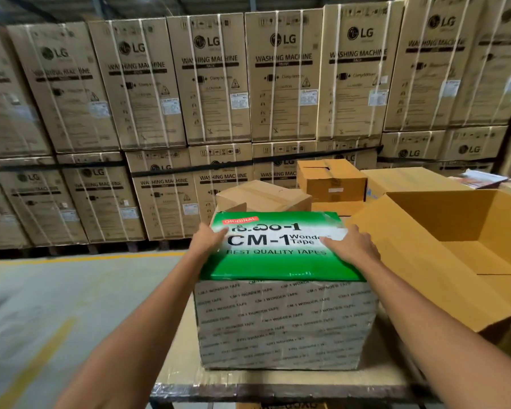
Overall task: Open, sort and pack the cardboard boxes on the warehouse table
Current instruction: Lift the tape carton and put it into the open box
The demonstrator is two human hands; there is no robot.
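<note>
A: Where is the CM-1 Wonder Tape box (283, 320)?
B: It sits on the table (177, 376), green top facing up.
A: And the hands?
B: The left hand (208, 240) rests on the top's left edge, fingers straight and together; the right hand (351, 246) lies flat on the top's right side, fingers together, clasping nothing.
A: Around it?
B: An open cardboard carton (455, 225) is just to its right; two closed brown boxes (263, 196) are behind it; LG washing machine cartons (213, 78) are stacked well beyond.

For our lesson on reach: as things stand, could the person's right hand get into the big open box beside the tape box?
Probably yes. The right hand lies flat on the tape box, and the open box stands right beside it on that side, with nothing between them or covering its mouth.
</note>
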